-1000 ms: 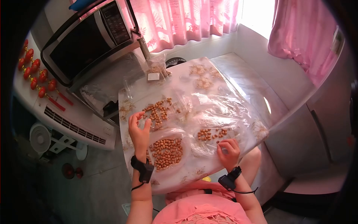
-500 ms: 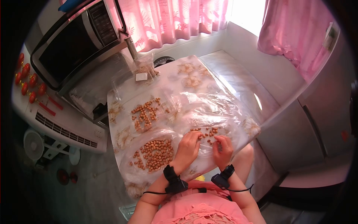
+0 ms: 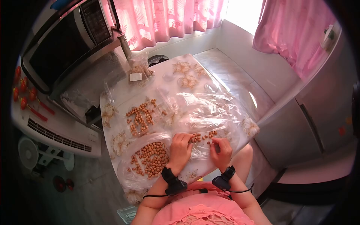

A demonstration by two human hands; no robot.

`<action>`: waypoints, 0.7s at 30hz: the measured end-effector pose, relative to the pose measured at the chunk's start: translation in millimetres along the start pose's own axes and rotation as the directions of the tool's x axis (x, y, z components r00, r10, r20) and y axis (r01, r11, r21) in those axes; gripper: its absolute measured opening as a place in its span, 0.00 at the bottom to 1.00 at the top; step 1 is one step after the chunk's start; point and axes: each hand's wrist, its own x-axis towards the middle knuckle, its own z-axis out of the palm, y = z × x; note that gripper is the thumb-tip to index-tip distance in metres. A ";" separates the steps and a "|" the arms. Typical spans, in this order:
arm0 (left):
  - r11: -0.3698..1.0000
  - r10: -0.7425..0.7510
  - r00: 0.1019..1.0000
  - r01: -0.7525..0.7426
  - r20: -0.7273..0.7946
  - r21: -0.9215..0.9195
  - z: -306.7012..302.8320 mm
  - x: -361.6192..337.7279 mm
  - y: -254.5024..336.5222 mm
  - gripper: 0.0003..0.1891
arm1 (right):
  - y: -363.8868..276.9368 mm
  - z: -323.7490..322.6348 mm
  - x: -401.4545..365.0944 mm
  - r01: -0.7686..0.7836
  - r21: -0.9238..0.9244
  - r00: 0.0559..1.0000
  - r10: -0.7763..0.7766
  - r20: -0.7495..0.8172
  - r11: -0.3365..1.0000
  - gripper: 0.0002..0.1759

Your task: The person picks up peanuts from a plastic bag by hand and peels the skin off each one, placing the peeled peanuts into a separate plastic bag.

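Small reddish-brown nuts (image 3: 207,135), which look like shelled peanuts, lie in a loose group on a clear plastic bag (image 3: 202,152) near the table's front edge. My left hand (image 3: 181,150) rests at the left side of this group, its fingers bent together at the nuts. On the other side, my right hand (image 3: 222,152) is curled, thumb and forefinger pinched close to the nearest nuts. Whatever lies between either hand's fingertips is too small to make out. Left of my left hand, an opened plastic bag (image 3: 125,165) holds a large heap of nuts (image 3: 154,157).
Farther back, more nuts (image 3: 141,117) lie spread on plastic. A clear bag with a white label (image 3: 135,77) stands at the table's back left, near a microwave (image 3: 60,45). The table (image 3: 172,67) has a flowered cover. A grey cabinet (image 3: 288,131) stands at right.
The view has shifted slightly, so the table appears farther left. My left hand has drawn a little to the left, and my right fingers have curled in lower beside the nuts.
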 end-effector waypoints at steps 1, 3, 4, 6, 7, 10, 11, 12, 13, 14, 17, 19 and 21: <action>1.000 -0.005 1.000 0.005 -0.004 -0.005 0.8 -0.5 -0.2 0.15 | -0.6 -0.9 0.1 0.001 -0.005 1.000 -0.001 0.008 1.000 0.12; 1.000 -0.003 1.000 0.003 0.000 -0.011 2.6 0.7 1.5 0.14 | 0.1 -2.0 2.1 0.010 -0.015 1.000 -0.010 0.022 1.000 0.11; 1.000 -0.007 1.000 0.007 -0.006 -0.016 3.2 1.2 2.4 0.14 | 0.2 -1.5 2.1 0.019 -0.012 1.000 -0.019 0.020 1.000 0.11; 1.000 0.016 1.000 -0.016 0.012 0.004 3.6 0.1 3.3 0.13 | 0.6 -1.8 1.9 0.027 -0.008 0.999 -0.027 0.025 1.000 0.11; 1.000 0.011 1.000 -0.011 0.009 0.003 4.8 -0.5 2.9 0.13 | 0.4 -2.0 2.0 0.031 -0.009 0.999 -0.030 0.029 0.999 0.11; 1.000 0.015 1.000 -0.015 0.012 0.005 6.8 -1.4 -0.5 0.11 | -1.2 -1.9 2.0 0.031 -0.007 0.999 -0.031 0.033 0.999 0.11; 1.000 0.016 1.000 -0.016 0.019 0.005 7.0 -1.6 -1.6 0.11 | -1.5 -1.9 2.1 0.029 -0.007 0.999 -0.029 0.032 1.000 0.11; 1.000 0.018 0.999 -0.018 0.027 0.004 7.1 -1.7 -2.1 0.10 | -1.3 -1.7 2.0 0.030 -0.007 0.999 -0.030 0.031 1.000 0.11; 1.000 0.018 1.000 -0.018 0.025 0.004 7.0 -1.4 -1.7 0.10 | -0.9 -1.6 1.9 0.033 -0.007 0.999 -0.033 0.029 0.999 0.11; 1.000 0.026 0.999 -0.026 0.020 0.006 6.8 -1.1 -0.9 0.10 | -0.6 -1.6 1.8 0.035 -0.007 0.999 -0.035 0.027 0.999 0.11; 0.999 0.036 0.999 -0.036 0.013 0.007 5.5 -1.4 2.2 0.09 | -0.3 -1.6 1.3 0.031 -0.013 0.999 -0.030 0.029 0.999 0.11; 0.999 0.037 0.999 -0.037 0.011 0.008 5.3 -1.8 2.8 0.09 | -1.1 -1.7 1.7 0.032 -0.013 0.999 -0.031 0.026 0.999 0.11; 0.999 0.039 0.999 -0.040 0.021 0.025 5.7 -1.7 2.0 0.07 | -2.0 -1.7 1.4 0.032 -0.011 0.999 -0.032 0.024 0.999 0.11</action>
